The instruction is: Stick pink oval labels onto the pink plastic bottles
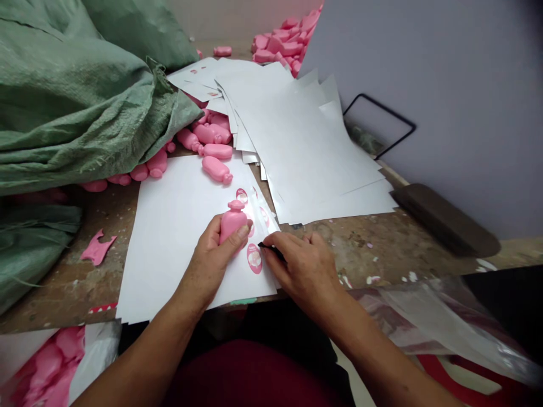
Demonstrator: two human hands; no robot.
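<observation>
My left hand (215, 252) is wrapped round a small pink plastic bottle (232, 221), held upright over a white sheet (169, 237). A thin black pointed tool (271, 250) is pinched in my right hand (307, 265); its exact kind is unclear. Its tip is beside an oval pink sticker (254, 258) near the sheet's right edge. More oval stickers show just above, partly covered by my left hand and the bottle. Another pink bottle (216, 170) lies on its side at the sheet's top edge.
A green woven sack (85, 107) spills pink bottles at the left. Stacked white sheets (305, 147) lie to the right, with a bottle pile (288, 42) behind. A pink scrap (98, 247) lies on the wooden table (356, 246). A bag of pink pieces (51, 362) is at lower left.
</observation>
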